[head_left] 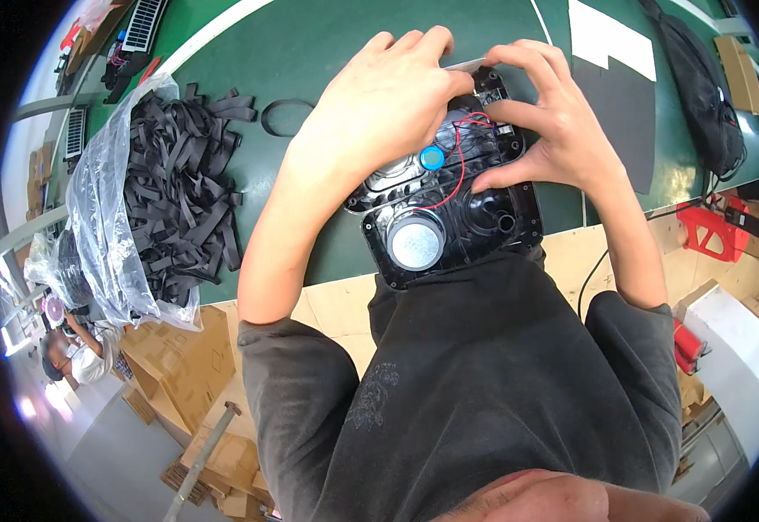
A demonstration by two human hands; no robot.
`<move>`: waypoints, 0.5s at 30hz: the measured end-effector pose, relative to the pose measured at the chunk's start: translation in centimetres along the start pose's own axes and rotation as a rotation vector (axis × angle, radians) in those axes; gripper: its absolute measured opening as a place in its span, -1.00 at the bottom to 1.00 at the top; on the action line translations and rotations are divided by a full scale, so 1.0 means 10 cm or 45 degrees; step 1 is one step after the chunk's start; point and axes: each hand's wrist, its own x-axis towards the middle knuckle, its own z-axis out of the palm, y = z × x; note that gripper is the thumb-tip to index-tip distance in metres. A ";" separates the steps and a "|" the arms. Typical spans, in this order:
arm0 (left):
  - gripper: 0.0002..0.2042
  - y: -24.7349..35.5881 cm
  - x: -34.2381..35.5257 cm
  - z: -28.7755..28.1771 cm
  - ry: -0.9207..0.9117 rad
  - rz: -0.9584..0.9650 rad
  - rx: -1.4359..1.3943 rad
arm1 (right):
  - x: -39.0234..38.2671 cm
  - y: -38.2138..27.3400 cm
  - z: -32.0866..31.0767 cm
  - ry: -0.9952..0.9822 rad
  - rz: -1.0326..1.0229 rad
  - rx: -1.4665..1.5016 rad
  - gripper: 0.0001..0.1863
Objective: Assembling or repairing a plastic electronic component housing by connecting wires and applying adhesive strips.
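An opened black plastic speaker housing [475, 239] lies in two joined halves at the near edge of the green table, against my shirt. Its near half holds a round speaker with a silver magnet [415, 244]. Red wires [461, 165] loop across to the far half, beside a round blue part [432, 157]. My left hand [388, 100] curls over the housing's far left side, its fingertips partly hidden. My right hand [562, 117] grips the far right side, thumb inside, fingers near a small circuit board [503, 130]. A thin pale edge [465, 65] shows between both hands' fingers.
Left on the table, a clear plastic bag [105, 209] spills many black straps [179, 191]; one looped strap [287, 117] lies apart. Dark grey sheets [623, 122] and a black bag [701, 87] lie right. Cardboard boxes [179, 357] and a red stool [715, 230] stand below table level.
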 end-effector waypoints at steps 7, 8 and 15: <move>-0.60 0.01 -0.25 -0.18 0.407 0.065 -0.147 | 0.01 -0.01 -0.05 -0.083 0.053 0.024 -0.35; -0.53 0.09 -0.39 -0.20 0.470 0.040 -0.128 | 0.02 -0.01 -0.06 -0.107 0.061 0.023 -0.32; 0.21 1.02 -1.09 0.25 0.334 -0.342 -0.202 | 0.03 -0.08 -0.06 -0.136 0.139 0.007 -0.26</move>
